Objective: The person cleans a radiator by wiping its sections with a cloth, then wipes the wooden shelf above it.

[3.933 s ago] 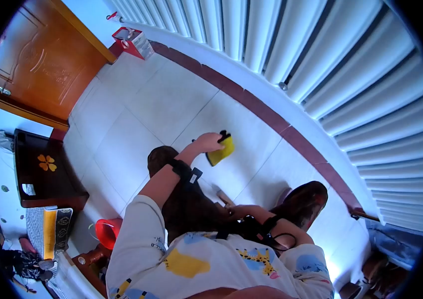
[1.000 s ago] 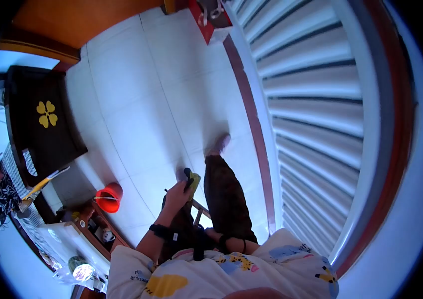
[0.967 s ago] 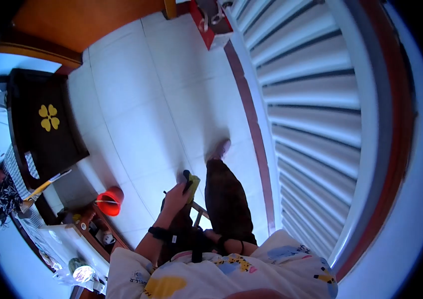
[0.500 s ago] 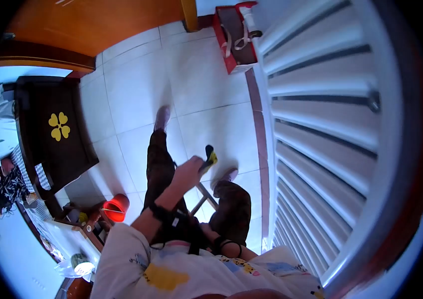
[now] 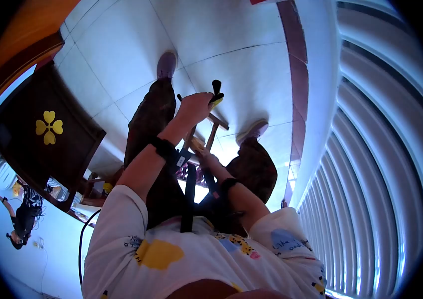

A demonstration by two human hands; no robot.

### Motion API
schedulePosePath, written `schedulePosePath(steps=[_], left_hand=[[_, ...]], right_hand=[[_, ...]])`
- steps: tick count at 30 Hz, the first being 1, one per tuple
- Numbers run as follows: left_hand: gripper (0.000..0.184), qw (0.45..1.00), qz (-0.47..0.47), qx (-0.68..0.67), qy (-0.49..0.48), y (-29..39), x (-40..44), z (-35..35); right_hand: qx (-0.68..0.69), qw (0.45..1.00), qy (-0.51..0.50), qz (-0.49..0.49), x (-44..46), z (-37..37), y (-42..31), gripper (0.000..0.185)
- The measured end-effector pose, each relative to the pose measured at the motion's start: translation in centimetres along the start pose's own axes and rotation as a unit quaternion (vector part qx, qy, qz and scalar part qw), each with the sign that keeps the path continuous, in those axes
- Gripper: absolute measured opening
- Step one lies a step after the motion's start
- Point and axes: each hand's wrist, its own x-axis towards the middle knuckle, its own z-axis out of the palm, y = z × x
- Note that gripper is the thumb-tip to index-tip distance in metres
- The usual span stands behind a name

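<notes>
My left hand [image 5: 195, 107] is closed around a black-and-yellow hand tool [image 5: 217, 94], held above the wooden frame. A forked black end sticks out to the right of the fist, and a short dark tip shows to its left. Lower down, between my knees, my right hand [image 5: 209, 158] has its fingers closed on a light wooden piece [image 5: 198, 144] of the frame. The wooden frame [image 5: 212, 133], with crossing bars, stands between my legs. Its lower part is hidden by my hands and straps.
White slatted railing [image 5: 366, 149] runs along the right side. A dark wooden panel with a yellow clover [image 5: 49, 127] stands at left. Beyond it is a person in black [image 5: 26, 217]. My shoes [image 5: 167, 65] rest on the pale tiled floor [image 5: 226, 30].
My view has tilted and shifted, so the red bag and red bucket have left it. My left hand still grips the tool; my right hand has moved forward and now shows at the wooden frame.
</notes>
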Motion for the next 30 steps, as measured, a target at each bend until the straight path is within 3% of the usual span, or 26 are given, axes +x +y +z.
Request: schedulePosePath(steps=[3,5,8,12,13,17,18,19,20,21,23,28,30], left_hand=[[0.019,1.000,0.011,0.003,-0.029,-0.5,1.7,0.1],[0.017,0.999,0.030,0.012,-0.036,-0.2,3.4,-0.1],[0.023,0.993,0.059,0.044,-0.089,2.4,6.1,-1.5],[0.022,0.984,0.123,0.085,-0.100,4.3,9.1,-2.9],[0.022,0.981,0.153,0.065,-0.097,4.6,9.7,-3.7],[0.021,0.964,0.240,0.092,-0.067,5.2,12.5,-5.3],[0.021,0.957,0.268,0.111,-0.030,5.2,13.1,-5.5],[0.021,0.946,0.297,0.128,0.004,5.2,13.4,-5.7],[0.021,0.941,0.310,0.136,0.012,5.4,13.6,-6.1],[0.022,0.938,0.310,0.145,0.047,5.7,13.7,-6.6],[0.023,0.927,0.328,0.156,0.098,6.4,13.6,-7.6],[0.032,0.930,0.302,0.173,0.119,8.7,12.4,-8.9],[0.037,0.931,0.295,0.145,0.158,9.3,11.7,-9.0]], right_hand=[[-0.025,0.999,0.017,0.025,2.0,-0.8,0.3,0.049],[-0.034,0.997,-0.037,0.055,1.7,-4.6,-1.3,0.041],[-0.022,0.998,-0.015,0.049,3.3,-5.9,1.3,0.043],[0.053,0.994,-0.060,-0.075,3.6,-6.9,5.8,0.077],[-0.020,0.988,-0.123,-0.088,4.5,-7.6,5.6,0.084],[-0.101,0.978,0.010,-0.182,4.2,-16.2,3.6,0.067],[-0.146,0.987,0.022,-0.067,2.6,-19.8,0.0,0.058],[-0.176,0.977,0.112,-0.037,1.8,-21.6,-1.8,0.049],[-0.145,0.961,0.213,-0.101,1.7,-22.5,-2.1,0.044],[-0.118,0.928,0.313,-0.164,1.3,-23.4,-2.4,0.039],[-0.009,0.897,0.395,-0.199,-1.9,-25.6,-5.0,0.033],[-0.007,0.778,0.582,-0.238,-3.6,-27.0,-6.3,0.037],[0.079,0.674,0.686,-0.262,-5.4,-27.0,-7.0,0.042]])
